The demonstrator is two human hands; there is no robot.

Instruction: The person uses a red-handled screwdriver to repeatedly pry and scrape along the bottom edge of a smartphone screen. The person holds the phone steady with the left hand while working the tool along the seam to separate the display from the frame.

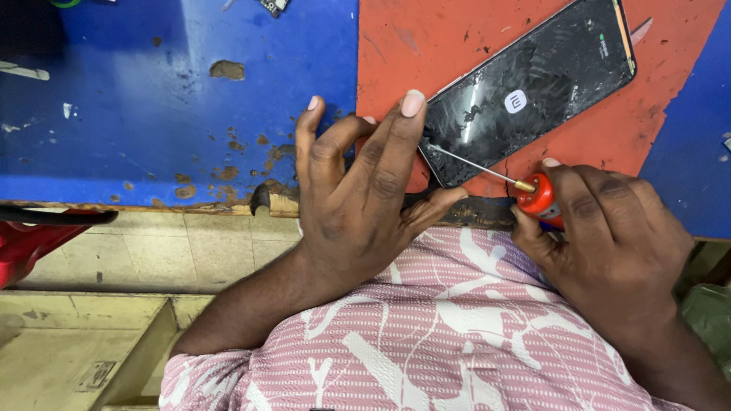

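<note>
The right hand [609, 228] grips a red-handled screwdriver [537, 194], its tip at the cracked smartphone's [533, 91] lower corner. The phone lies on the counter's red mat [426, 46], toward one o'clock. The left hand [365, 190], fingers spread open, presses that corner.

Small phone-repair workshop. Worn wooden desk [152, 114] with chipped blue paint, bare wood showing along its near edge. A scuffed red rubber mat [426, 46] lies on it. On the mat, a black smartphone with cracked back glass [533, 91]. A red-handled precision screwdriver with thin metal shaft [525, 186] sits near the desk's front edge. Dusty tiled floor [152, 251] below.
</note>
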